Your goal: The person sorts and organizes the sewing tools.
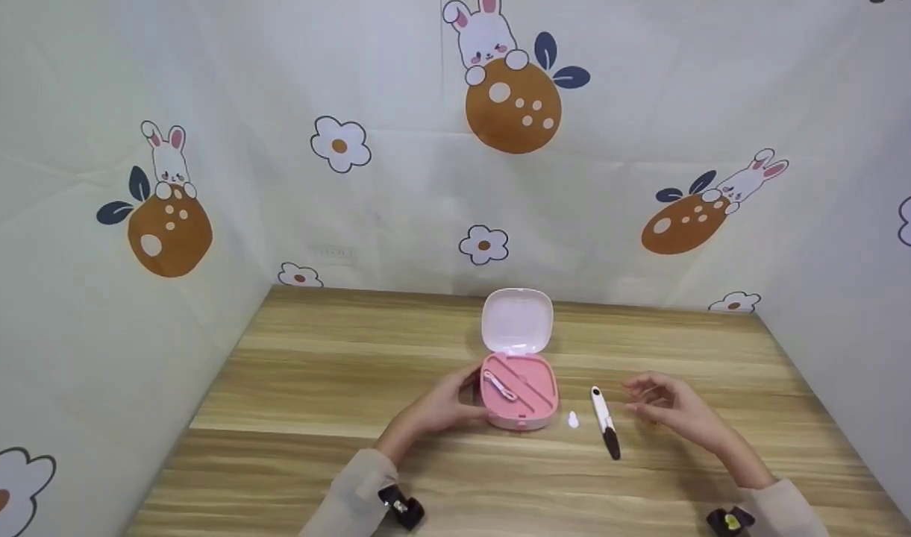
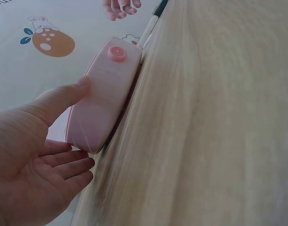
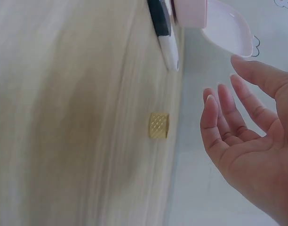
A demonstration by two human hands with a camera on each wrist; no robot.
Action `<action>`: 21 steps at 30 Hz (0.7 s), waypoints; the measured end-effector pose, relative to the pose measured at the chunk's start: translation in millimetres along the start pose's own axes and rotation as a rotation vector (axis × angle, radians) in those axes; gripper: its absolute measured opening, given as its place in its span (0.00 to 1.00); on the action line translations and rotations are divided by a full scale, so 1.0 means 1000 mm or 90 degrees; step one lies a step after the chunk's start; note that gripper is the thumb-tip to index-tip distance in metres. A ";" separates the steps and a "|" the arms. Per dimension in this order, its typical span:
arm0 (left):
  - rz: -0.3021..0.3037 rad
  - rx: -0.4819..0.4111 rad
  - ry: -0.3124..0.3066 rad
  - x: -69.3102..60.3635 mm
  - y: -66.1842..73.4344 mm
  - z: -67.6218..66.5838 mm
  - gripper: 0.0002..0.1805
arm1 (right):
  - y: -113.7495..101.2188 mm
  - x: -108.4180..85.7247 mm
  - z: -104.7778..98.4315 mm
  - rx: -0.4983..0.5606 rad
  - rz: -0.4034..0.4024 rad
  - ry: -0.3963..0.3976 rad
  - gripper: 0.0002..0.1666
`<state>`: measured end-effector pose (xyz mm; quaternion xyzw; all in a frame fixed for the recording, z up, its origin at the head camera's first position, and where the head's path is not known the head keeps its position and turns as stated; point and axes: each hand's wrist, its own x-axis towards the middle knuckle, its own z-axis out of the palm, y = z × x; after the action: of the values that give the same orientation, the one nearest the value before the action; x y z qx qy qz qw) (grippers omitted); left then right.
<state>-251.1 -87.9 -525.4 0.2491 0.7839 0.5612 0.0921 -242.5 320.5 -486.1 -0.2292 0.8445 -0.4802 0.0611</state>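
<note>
A pink box (image 1: 521,388) with its pale lid (image 1: 516,321) raised stands mid-table. Its insert has diagonal compartments; a small pale tool (image 1: 500,385) lies in the left one. My left hand (image 1: 446,400) holds the box at its left side, the thumb (image 2: 71,96) against the front wall. To the right of the box my right hand (image 1: 675,406) hovers with loosely bent fingers, holding nothing. Near it on the table is a gold, dimpled ring-shaped band (image 3: 158,125), seen only in the right wrist view. A slim white tool with a dark end (image 1: 604,421) lies between box and right hand.
A small white flat piece (image 1: 573,420) lies between the box and the slim tool. The wooden table (image 1: 313,358) is bounded by cloth walls (image 1: 395,194) printed with rabbits and flowers at the back and both sides.
</note>
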 end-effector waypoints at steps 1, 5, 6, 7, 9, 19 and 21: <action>0.002 0.003 -0.001 0.000 0.000 0.000 0.49 | 0.002 -0.001 -0.001 -0.004 0.007 0.003 0.21; -0.001 0.020 0.001 0.000 0.000 -0.001 0.49 | 0.009 -0.008 -0.003 -0.027 0.022 0.021 0.21; -0.003 0.023 0.001 0.000 0.001 -0.002 0.49 | 0.010 -0.009 -0.003 -0.027 0.022 0.025 0.21; -0.004 0.025 0.001 0.000 0.001 -0.001 0.49 | 0.012 -0.011 -0.004 -0.025 0.022 0.029 0.21; -0.006 0.029 0.003 -0.001 0.001 -0.001 0.49 | 0.015 -0.014 -0.004 -0.023 0.020 0.036 0.21; 0.000 0.028 0.005 -0.001 0.000 -0.002 0.48 | 0.023 -0.026 -0.004 0.000 0.074 0.055 0.25; 0.002 0.031 0.007 -0.001 0.000 -0.001 0.48 | 0.024 -0.026 -0.004 0.001 0.075 0.057 0.24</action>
<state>-251.3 -89.4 -525.1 0.2494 0.7977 0.5431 0.0809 -228.4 346.1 -507.4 -0.1573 0.8580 -0.4862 0.0515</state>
